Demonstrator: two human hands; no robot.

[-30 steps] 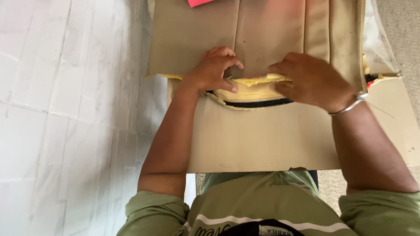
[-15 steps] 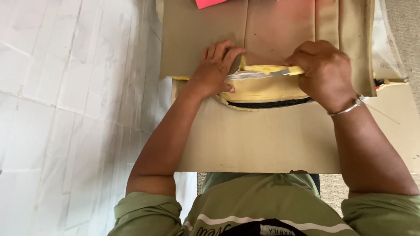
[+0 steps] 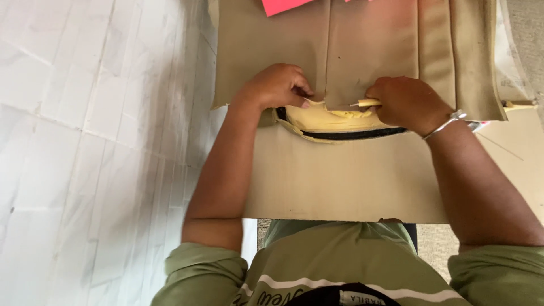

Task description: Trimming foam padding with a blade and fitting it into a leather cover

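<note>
A beige seat cover [image 3: 368,51] lies over yellow foam padding [image 3: 326,120], with a black strip [image 3: 354,134] along the foam's near edge. My left hand [image 3: 275,85] pinches the cover's lower edge at the left of the opening. My right hand [image 3: 405,102], with a metal bangle [image 3: 445,123] on the wrist, grips the cover's edge at the right, a small pale piece showing between its fingers. A flat beige panel [image 3: 340,181] lies below the opening, against my green shirt.
White marble floor tiles [image 3: 85,141] fill the left side. A pink sheet [image 3: 280,5] lies on the cover at the top edge. Clear plastic wrap [image 3: 510,56] hangs at the right, over a tan surface [image 3: 518,147].
Both hands have moved apart along the cover's edge and lifted it slightly, exposing more yellow foam. The view has shifted a little.
</note>
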